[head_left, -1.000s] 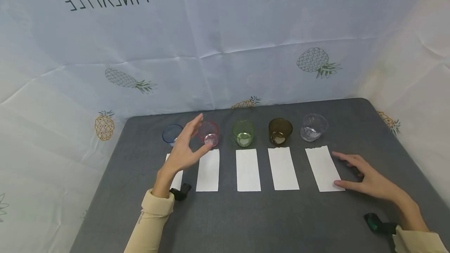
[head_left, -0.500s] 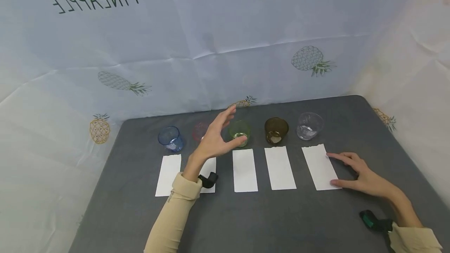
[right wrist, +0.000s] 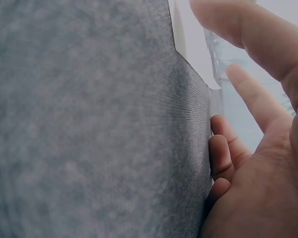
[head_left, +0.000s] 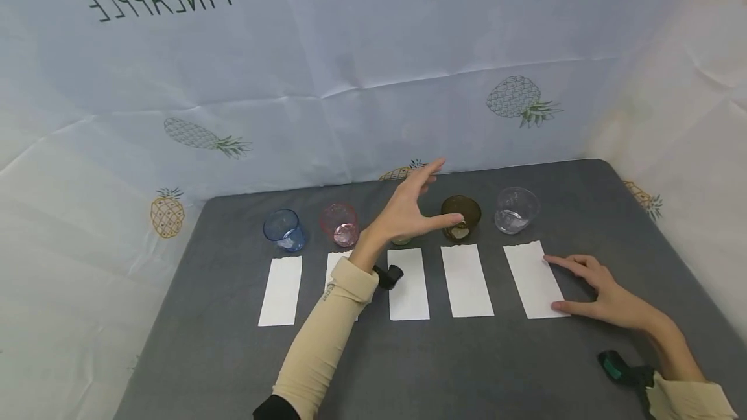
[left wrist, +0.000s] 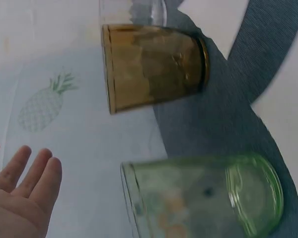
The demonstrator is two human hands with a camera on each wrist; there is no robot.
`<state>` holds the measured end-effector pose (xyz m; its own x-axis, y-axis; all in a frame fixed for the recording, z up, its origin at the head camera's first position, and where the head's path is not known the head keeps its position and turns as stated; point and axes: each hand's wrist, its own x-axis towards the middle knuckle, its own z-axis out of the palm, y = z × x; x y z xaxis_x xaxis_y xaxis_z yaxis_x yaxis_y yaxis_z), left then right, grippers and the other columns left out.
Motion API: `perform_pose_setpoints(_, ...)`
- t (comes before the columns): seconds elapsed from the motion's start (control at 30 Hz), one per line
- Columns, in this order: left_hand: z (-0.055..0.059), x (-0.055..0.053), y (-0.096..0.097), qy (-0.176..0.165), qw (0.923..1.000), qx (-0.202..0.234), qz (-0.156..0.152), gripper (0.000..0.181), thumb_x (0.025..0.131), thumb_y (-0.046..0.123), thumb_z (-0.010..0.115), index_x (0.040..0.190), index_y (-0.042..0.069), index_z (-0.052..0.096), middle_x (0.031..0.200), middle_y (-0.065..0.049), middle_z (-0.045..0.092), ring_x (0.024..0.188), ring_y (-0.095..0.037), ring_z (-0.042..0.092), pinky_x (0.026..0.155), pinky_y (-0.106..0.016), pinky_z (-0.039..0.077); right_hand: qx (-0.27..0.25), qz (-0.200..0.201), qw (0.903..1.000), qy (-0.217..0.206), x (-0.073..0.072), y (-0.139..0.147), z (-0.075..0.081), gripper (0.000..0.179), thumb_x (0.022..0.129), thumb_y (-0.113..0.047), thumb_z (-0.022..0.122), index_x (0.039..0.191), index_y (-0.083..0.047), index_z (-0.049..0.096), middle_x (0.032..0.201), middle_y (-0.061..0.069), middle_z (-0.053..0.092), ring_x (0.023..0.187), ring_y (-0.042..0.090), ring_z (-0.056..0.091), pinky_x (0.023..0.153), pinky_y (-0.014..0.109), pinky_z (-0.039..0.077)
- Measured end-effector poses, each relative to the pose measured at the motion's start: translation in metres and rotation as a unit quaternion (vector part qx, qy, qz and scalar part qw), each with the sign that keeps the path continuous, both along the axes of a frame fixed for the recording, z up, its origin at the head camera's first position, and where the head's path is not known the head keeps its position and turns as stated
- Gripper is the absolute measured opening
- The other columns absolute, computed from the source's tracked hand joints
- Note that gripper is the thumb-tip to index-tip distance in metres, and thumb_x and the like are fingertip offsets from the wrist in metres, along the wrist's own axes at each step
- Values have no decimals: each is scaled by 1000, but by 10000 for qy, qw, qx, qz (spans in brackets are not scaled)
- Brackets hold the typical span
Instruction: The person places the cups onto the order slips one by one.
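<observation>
My left hand point(head_left: 405, 209) hovers over the row of glasses, fingers extended and thumb spread, holding nothing. In the head view its thumb overlaps the brown glass point(head_left: 461, 209), and the hand hides most of the green glass. The left wrist view shows the green glass point(left wrist: 203, 196) and the brown glass point(left wrist: 154, 69) beside the fingers. My right hand point(head_left: 607, 297) rests at the right edge of the rightmost white paper strip point(head_left: 533, 280), with thumb and index finger spread along it. A clear glass point(head_left: 516, 210) stands behind that strip.
A blue glass point(head_left: 284, 231) and a pink glass point(head_left: 340, 225) stand at the left of the row. Several paper strips lie before the glasses on the grey table point(head_left: 467, 368). A pineapple-print cloth point(head_left: 350, 31) hangs behind the table's back edge.
My left hand has swept rightward above the glasses, from the blue and pink ones to the green and brown ones. The right hand stays beside the rightmost paper strip.
</observation>
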<state>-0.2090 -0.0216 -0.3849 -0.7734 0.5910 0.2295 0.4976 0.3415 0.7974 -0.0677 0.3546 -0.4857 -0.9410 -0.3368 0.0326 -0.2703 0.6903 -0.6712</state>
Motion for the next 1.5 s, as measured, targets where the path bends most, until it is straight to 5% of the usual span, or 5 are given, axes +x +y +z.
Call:
perform_pose_setpoints(0.27, -4, -10, 50, -276, 9988, -299, -258, 102, 84, 34, 83, 164, 26, 21, 166, -3, 32, 148, -23, 43, 119, -40, 43, 100, -123, 9999, 28, 3, 5, 0, 88, 77, -17, 88, 154, -18, 46, 129, 8, 43, 115, -18, 20, 89, 43, 26)
perform_pose_setpoints(0.63, -12, -11, 103, 61, 9950, -928, -351, 104, 81, 41, 85, 163, 18, 25, 167, -6, 30, 150, -20, 40, 119, -32, 41, 129, -168, 9998, -69, 5, 5, -3, 89, 77, -18, 88, 155, -19, 45, 126, 7, 43, 113, -18, 19, 88, 48, 25)
perform_pose_setpoints(1.1, -20, -16, 128, 244, 9824, -1833, -248, 102, 85, 48, 81, 164, 15, 25, 165, -10, 34, 151, -22, 40, 119, -30, 41, 95, -119, 9998, 127, 4, 3, -5, 89, 75, -18, 90, 153, -19, 48, 123, -1, 41, 112, -17, 22, 89, 52, 23)
perform_pose_setpoints(1.3, -26, -18, 133, 625, 9703, -2318, -303, 98, 87, 53, 77, 162, 12, 29, 164, -9, 36, 148, -21, 44, 117, -27, 43, 34, -77, 9998, 151, 3, -1, -5, 87, 74, -18, 91, 151, -19, 50, 123, -3, 41, 113, -17, 21, 89, 57, 23)
perform_pose_setpoints(1.5, -25, -19, 136, 875, 9548, -2842, -15, 89, 89, 59, 72, 158, 12, 40, 160, -5, 43, 142, -17, 51, 113, -24, 47, 167, -136, 9997, 62, 1, -3, -4, 88, 75, -21, 91, 152, -21, 49, 125, 0, 40, 111, -18, 20, 89, 52, 24)
